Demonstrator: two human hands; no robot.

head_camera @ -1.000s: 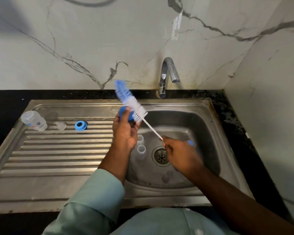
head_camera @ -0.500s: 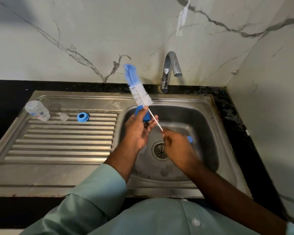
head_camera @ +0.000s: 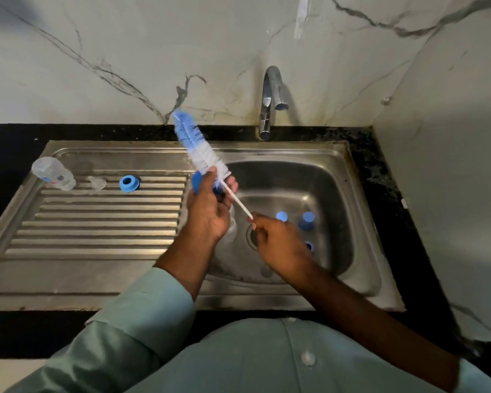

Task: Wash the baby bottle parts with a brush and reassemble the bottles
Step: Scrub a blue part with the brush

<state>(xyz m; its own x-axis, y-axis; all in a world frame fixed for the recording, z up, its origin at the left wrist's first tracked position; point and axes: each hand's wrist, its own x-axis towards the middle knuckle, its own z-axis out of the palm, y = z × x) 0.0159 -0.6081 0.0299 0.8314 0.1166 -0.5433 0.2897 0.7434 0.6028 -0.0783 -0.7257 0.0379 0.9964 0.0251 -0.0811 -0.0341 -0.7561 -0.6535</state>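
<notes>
My left hand (head_camera: 209, 209) grips a blue bottle collar ring (head_camera: 196, 181) over the left edge of the sink basin (head_camera: 332, 191). A blue-and-white bottle brush (head_camera: 199, 150) passes through the ring, bristles pointing up and to the left. My right hand (head_camera: 278, 242) pinches the brush's thin white handle at its lower end. On the drainboard lie a clear bottle (head_camera: 53, 173) on its side, a clear teat (head_camera: 97, 182) and another blue collar ring (head_camera: 129, 183). Blue caps (head_camera: 306, 220) sit in the basin to the right of my right hand.
A chrome tap (head_camera: 270, 100) stands behind the basin against the marble wall. The ribbed steel drainboard (head_camera: 97, 228) stretches to the left. A drain (head_camera: 251, 236) shows between my hands. A side wall closes in on the right.
The brush has been pushed further up through the ring. Blue caps in the basin have come into sight right of my right hand.
</notes>
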